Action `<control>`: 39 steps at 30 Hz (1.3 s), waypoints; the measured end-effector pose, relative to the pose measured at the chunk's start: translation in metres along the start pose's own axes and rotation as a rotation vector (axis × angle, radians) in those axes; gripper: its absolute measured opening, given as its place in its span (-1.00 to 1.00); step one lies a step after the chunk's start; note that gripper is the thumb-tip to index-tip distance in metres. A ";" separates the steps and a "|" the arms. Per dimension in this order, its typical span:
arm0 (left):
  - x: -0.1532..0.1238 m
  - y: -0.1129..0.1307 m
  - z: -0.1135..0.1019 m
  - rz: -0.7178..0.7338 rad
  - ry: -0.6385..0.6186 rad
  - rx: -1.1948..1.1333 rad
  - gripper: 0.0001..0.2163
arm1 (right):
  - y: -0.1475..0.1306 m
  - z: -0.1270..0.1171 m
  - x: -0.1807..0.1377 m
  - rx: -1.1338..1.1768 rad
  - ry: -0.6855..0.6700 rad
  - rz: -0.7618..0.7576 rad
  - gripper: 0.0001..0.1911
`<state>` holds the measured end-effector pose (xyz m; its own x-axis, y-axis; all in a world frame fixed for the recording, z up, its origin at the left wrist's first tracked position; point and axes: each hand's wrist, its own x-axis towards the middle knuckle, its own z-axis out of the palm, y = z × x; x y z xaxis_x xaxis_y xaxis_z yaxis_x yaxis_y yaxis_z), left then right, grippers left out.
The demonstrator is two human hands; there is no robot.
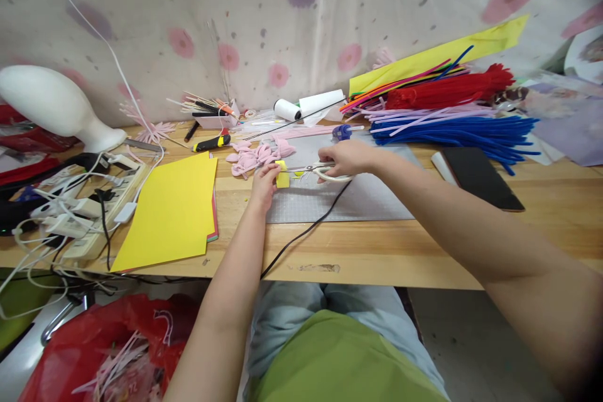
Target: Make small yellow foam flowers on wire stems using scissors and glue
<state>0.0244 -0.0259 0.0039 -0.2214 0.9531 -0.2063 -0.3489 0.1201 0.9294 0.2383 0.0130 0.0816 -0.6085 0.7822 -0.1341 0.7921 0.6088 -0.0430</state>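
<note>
My left hand [266, 185] pinches a small yellow piece [282, 176], which looks like paper or thin foam, above the left part of a grey cutting mat [306, 206]. In my right hand [346, 159] are scissors with pale handles [335, 176]; their blades point left and reach the yellow piece. Whether the blades are closed on it I cannot make out. Small yellow-green bits lie close to the blades. Just behind my left hand are pink fuzzy shapes [257, 157]. A dark blue item [342, 132] rests at the mat's back edge.
Yellow sheets [169, 207] lie at left, beside a power strip [106, 213] with tangled cables. A yellow-black cutter [211, 143] sits behind them. Blue pipe cleaners [452, 138] and red ones [447, 91] are piled back right, near a black notebook [483, 177]. A black cable [308, 233] crosses the mat.
</note>
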 end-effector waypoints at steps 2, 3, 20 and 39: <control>0.000 0.000 0.000 0.002 -0.002 0.001 -0.81 | -0.003 -0.004 0.000 -0.012 -0.011 0.009 -0.47; 0.000 0.000 0.000 0.003 -0.003 0.002 -0.81 | -0.005 -0.005 0.000 -0.015 -0.016 0.011 -0.47; -0.003 0.001 0.002 0.016 -0.012 -0.073 -0.81 | 0.006 0.025 0.007 0.090 0.057 0.033 -0.49; -0.007 0.000 0.004 -0.011 -0.129 0.001 -0.77 | -0.045 0.049 0.049 1.362 0.450 0.212 -0.60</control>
<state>0.0300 -0.0312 0.0066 -0.0981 0.9796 -0.1754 -0.3497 0.1311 0.9276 0.1752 0.0178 0.0287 -0.2361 0.9706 0.0476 0.1415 0.0828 -0.9865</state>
